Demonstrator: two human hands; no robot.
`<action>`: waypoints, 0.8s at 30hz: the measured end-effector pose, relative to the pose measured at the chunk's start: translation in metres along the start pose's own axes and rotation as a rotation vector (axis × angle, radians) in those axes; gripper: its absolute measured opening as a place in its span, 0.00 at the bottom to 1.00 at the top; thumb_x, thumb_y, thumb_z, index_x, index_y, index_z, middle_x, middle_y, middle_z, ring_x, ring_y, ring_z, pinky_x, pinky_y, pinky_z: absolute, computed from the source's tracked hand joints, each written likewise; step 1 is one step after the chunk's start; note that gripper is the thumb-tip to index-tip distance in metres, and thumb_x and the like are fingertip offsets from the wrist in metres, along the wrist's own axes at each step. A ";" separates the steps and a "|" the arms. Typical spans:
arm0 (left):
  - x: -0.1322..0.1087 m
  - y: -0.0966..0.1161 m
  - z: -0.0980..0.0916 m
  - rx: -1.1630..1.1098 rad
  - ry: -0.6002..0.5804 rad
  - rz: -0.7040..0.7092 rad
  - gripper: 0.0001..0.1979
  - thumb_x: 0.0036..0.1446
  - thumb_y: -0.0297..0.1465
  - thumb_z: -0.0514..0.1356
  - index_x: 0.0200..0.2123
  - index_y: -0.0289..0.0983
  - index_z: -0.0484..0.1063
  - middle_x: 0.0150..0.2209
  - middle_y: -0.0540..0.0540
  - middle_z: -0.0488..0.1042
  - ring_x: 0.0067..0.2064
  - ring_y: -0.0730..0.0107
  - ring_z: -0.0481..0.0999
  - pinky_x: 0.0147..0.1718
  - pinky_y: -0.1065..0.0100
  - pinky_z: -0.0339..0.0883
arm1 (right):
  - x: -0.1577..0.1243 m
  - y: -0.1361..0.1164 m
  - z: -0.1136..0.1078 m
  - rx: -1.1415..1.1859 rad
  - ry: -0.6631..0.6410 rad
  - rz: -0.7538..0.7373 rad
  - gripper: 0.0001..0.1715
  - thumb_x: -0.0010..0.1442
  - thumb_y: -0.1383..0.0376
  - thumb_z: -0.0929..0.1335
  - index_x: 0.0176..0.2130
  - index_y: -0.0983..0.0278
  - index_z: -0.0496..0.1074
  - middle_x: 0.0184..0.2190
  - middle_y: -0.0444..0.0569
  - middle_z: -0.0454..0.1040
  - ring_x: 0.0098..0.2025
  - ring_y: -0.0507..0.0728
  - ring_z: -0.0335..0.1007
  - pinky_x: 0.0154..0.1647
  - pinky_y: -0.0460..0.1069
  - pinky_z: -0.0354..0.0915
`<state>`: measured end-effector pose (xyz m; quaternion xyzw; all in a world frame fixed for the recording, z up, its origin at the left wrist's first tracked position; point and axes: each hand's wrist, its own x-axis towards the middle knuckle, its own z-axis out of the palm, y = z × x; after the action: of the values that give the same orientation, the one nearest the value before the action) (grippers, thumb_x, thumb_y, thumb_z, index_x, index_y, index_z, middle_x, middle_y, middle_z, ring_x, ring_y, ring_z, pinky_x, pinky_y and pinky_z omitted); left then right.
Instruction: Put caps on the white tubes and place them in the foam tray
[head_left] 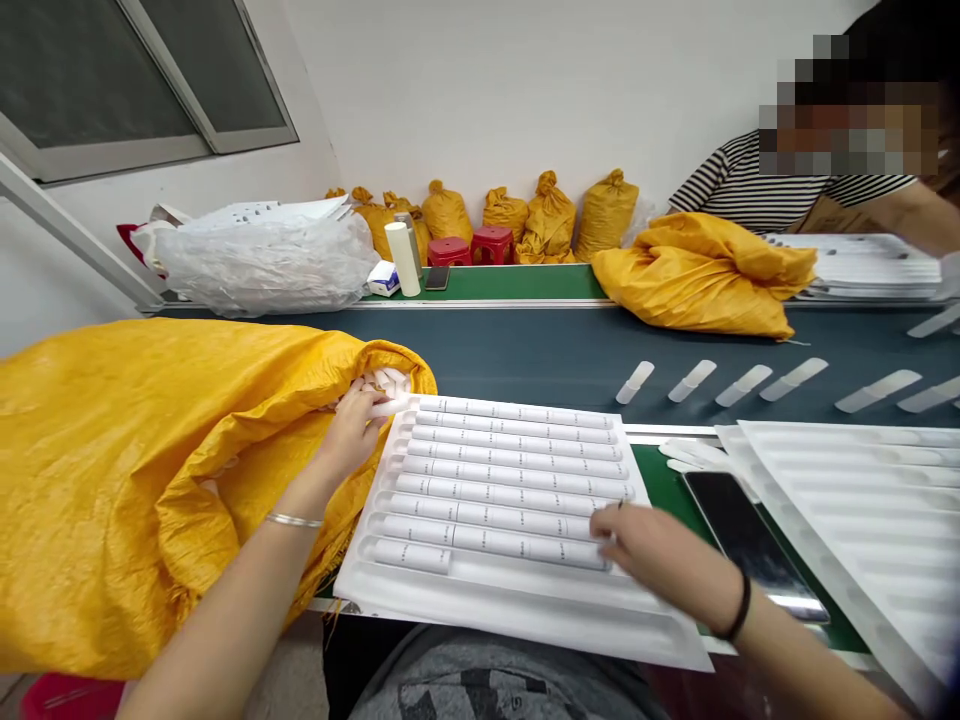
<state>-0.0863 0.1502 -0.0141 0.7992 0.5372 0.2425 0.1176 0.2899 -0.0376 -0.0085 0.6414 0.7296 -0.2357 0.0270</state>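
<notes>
Fingers [609,518] bent, right hand [646,545] low over white tray [555,595]

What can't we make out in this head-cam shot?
All in the head view:
Print on the tubes: too small to read.
Right hand: fingertips blurred, so contact with a tube is unclear.
Left hand: its own fingers hide the exact grip at the sack's mouth.
Near sack: its cloth hides the deeper contents.
Right tray: cut off by the picture's edge.
</notes>
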 end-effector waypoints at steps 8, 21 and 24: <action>-0.055 0.084 0.008 -0.929 -0.021 0.209 0.10 0.55 0.28 0.61 0.42 0.40 0.68 0.43 0.44 0.73 0.48 0.63 0.72 0.51 0.61 0.62 | -0.024 -0.017 0.018 -0.051 0.213 -0.012 0.09 0.52 0.75 0.65 0.35 0.67 0.70 0.33 0.53 0.72 0.36 0.61 0.70 0.38 0.55 0.66; -0.080 0.147 0.027 -1.297 -0.040 -0.275 0.18 0.43 0.31 0.70 0.39 0.39 0.69 0.35 0.50 0.76 0.37 0.69 0.77 0.35 0.71 0.70 | 0.002 -0.057 0.008 0.934 0.535 -0.372 0.17 0.66 0.64 0.61 0.54 0.58 0.65 0.43 0.51 0.72 0.41 0.54 0.71 0.40 0.50 0.70; -0.081 0.137 0.015 -0.876 -0.201 -0.151 0.13 0.50 0.35 0.66 0.39 0.38 0.75 0.35 0.47 0.77 0.36 0.67 0.76 0.34 0.70 0.69 | 0.004 -0.046 -0.012 0.612 0.576 -0.543 0.19 0.65 0.68 0.62 0.55 0.58 0.65 0.47 0.52 0.70 0.49 0.57 0.67 0.49 0.53 0.66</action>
<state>0.0062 0.0231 0.0135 0.6524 0.4267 0.3588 0.5133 0.2486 -0.0322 0.0144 0.4459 0.7453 -0.2509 -0.4273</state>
